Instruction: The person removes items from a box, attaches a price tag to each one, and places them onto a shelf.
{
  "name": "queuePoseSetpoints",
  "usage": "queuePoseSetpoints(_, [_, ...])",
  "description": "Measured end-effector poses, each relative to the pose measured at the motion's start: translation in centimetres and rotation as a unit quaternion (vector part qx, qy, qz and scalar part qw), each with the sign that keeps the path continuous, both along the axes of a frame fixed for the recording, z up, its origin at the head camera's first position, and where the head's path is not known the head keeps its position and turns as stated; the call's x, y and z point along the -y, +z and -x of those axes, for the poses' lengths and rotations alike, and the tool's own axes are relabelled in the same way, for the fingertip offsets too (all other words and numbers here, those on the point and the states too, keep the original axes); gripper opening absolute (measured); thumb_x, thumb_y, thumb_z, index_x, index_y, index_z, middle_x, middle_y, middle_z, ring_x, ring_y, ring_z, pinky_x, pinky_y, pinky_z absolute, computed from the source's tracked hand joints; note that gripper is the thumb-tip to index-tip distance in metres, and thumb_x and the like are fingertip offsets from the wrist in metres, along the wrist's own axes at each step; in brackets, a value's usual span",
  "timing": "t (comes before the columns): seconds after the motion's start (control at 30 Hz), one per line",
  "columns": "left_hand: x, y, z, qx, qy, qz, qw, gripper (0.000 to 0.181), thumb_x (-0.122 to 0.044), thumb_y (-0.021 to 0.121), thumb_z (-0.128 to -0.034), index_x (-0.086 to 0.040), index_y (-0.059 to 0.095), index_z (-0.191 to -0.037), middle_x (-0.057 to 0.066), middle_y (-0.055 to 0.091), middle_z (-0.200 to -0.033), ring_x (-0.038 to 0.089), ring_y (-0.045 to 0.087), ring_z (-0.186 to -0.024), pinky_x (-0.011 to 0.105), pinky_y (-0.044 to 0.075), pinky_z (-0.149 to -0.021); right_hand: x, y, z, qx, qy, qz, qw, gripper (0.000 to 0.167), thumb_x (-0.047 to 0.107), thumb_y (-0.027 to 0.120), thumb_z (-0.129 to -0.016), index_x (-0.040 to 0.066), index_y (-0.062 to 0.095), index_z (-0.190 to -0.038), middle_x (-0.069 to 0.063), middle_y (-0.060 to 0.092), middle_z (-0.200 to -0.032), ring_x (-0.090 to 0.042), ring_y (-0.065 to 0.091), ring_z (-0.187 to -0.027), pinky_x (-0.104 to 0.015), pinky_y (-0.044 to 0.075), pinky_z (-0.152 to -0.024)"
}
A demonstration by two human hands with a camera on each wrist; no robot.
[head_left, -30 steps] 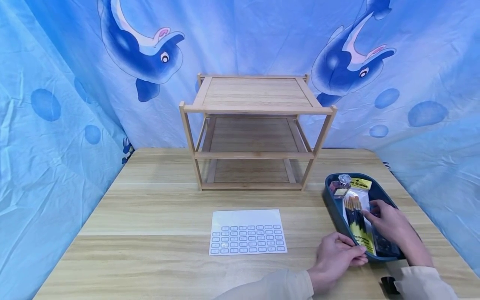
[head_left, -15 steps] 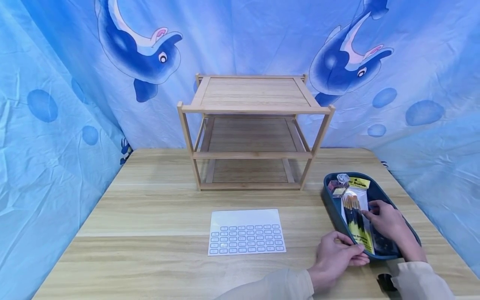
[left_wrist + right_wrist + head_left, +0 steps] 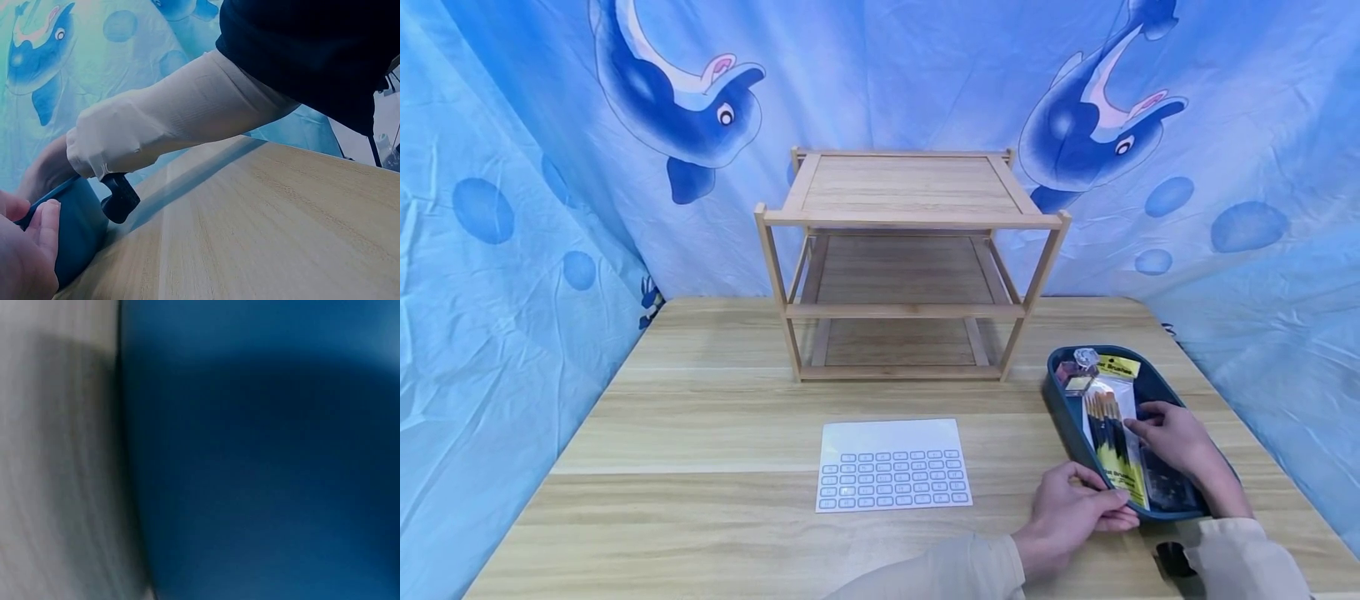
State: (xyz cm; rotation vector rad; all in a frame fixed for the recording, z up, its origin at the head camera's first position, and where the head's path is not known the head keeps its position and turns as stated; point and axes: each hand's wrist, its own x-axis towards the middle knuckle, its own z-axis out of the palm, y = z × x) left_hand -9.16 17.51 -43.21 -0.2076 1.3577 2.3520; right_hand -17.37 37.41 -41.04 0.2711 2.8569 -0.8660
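Note:
A dark blue plastic tub (image 3: 1063, 417) stands at the table's right side. My left hand (image 3: 1075, 512) pinches its near rim, with thumb and fingers on either side of the wall; the left wrist view also shows the left hand (image 3: 31, 250) there. My right hand (image 3: 1180, 442) reaches into the tub, its thumb tip at the edge of a packet of paint brushes (image 3: 1108, 433); its other fingertips are hidden. A pink perfume bottle (image 3: 1077, 379) with a clear faceted stopper lies at the far end. Something dark and shiny (image 3: 1168, 487) lies near the right wrist, its kind unclear.
A three-tier wooden shelf (image 3: 910, 187) stands at the back middle. In front of it lies a white sheet (image 3: 891, 437) printed with rows of small boxes. Blue dolphin curtains (image 3: 880, 75) surround the table. A black wrist fitting (image 3: 1175, 560) hangs under the right sleeve.
The view has shifted slightly. My right wrist has moved a little lower and to the left, while its fingers stay beside the brush packet. My left hand keeps its hold on the rim.

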Motion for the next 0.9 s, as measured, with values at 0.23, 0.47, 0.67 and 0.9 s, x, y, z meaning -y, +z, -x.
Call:
queuePoseSetpoints(0.23, [0.03,0.15,0.00,0.002,-0.004,0.008,1.0000,0.024,0.015,0.074,-0.0854,-0.002,0.057,-0.091,0.022,0.072,-0.074,0.036,0.076,-0.075,0.031,0.063,-0.065,-0.35,-0.15,0.15,0.017,-0.021,0.016,0.9995,0.062,0.019,0.057,-0.105,-0.029,0.034,-0.137,-0.031,0.065,-0.097,-0.032,0.063,-0.085,-0.040,0.053,-0.070])
queuePoseSetpoints(0.47, [0.04,0.15,0.07,0.002,-0.010,0.016,0.9998,0.024,0.014,0.074,-0.0857,-0.003,0.058,-0.091,0.021,0.072,-0.074,0.034,0.076,-0.075,0.029,0.063,-0.065,-0.37,-0.41,0.28,0.012,-0.026,0.028,0.9992,0.054,0.014,0.059,-0.102,-0.029,0.042,-0.131,-0.032,0.066,-0.098,-0.032,0.064,-0.085,-0.036,0.052,-0.068])
queuePoseSetpoints(0.67, [-0.05,0.06,0.10,-0.003,-0.008,0.008,0.9999,0.025,0.015,0.073,-0.0855,-0.003,0.057,-0.091,0.024,0.072,-0.074,0.037,0.076,-0.076,0.031,0.063,-0.065,-0.11,-0.63,0.34,0.005,-0.036,0.042,0.9984,0.034,0.005,0.056,-0.102,-0.024,0.051,-0.120,-0.025,0.064,-0.093,-0.028,0.061,-0.081,-0.030,0.050,-0.063])
queuePoseSetpoints(0.9, [0.05,-0.05,0.16,-0.005,-0.009,0.006,0.9999,0.025,0.015,0.073,-0.0857,-0.003,0.057,-0.092,0.023,0.072,-0.075,0.037,0.076,-0.077,0.031,0.063,-0.066,0.10,-0.61,0.21,-0.025,-0.030,0.061,0.9974,0.021,-0.001,0.052,-0.100,-0.018,0.053,-0.112,-0.021,0.060,-0.091,-0.025,0.057,-0.079,-0.027,0.048,-0.060])
